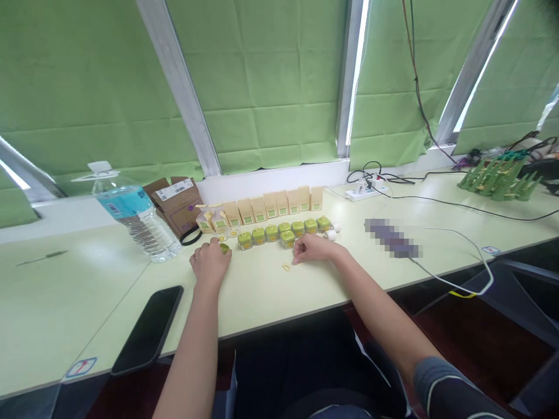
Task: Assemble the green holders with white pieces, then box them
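Observation:
My left hand (pixel 210 262) curls its fingers round a green lid (pixel 224 248), which is partly hidden by the hand. To its right stand several small clear jars with green lids (pixel 258 235) in a row, and one such jar (pixel 287 239) sits in front of the others. My right hand (pixel 313 248) is lowered to the table beside that jar, its thumb and fingertips pinched together. What they hold, if anything, is too small to make out. A small yellow loop-shaped piece (pixel 286 267) lies just left of those fingertips.
Behind the jars runs a row of small cream cartons (pixel 269 205). On the left are a large water bottle (pixel 135 215), a cardboard box (pixel 179 203) and a black phone (pixel 148 329). A power strip (pixel 365 192), a white cable (pixel 463 285) and a green rack (pixel 500 177) are to the right.

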Motion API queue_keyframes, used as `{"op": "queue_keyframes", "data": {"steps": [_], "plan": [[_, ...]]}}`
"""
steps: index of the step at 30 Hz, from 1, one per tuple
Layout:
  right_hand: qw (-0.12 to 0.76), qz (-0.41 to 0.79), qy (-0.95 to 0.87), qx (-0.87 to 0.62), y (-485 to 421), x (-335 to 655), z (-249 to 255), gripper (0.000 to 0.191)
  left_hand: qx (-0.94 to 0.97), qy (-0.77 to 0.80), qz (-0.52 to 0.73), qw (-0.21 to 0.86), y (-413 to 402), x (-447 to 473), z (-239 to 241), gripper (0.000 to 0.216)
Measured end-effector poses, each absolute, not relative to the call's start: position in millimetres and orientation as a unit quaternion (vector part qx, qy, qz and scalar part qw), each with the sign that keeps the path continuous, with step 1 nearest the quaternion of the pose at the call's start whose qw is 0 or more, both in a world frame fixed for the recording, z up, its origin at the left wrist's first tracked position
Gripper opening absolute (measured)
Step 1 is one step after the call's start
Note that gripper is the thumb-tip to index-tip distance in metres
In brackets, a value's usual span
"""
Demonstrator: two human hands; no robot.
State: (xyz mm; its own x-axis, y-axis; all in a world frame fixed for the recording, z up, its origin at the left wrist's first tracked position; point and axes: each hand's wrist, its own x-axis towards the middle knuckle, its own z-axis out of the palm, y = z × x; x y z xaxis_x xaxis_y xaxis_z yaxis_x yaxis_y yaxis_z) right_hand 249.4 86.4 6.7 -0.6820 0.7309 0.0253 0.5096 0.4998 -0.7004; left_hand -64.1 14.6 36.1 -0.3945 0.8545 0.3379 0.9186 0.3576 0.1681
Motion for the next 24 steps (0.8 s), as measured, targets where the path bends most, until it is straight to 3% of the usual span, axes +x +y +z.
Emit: {"op": "queue_keyframes", "data": {"steps": [6, 12, 24], "plan": [[0.169, 0.326, -0.853, -0.371, 87, 249, 6, 0.022, -0.52, -0.787, -0.308, 0.124, 21, -36, 49, 0.057], [0.193, 0.318, -0.85, -0.373, 85, 248, 10, 0.013, -0.649, -0.599, -0.464, 0.066, 30, 5, 42, 0.043], [0.357, 0.319, -0.816, -0.323, 81, 242, 17, 0.029, -0.725, -0.512, -0.458, -0.056, 30, 23, 4, 0.04]]}}
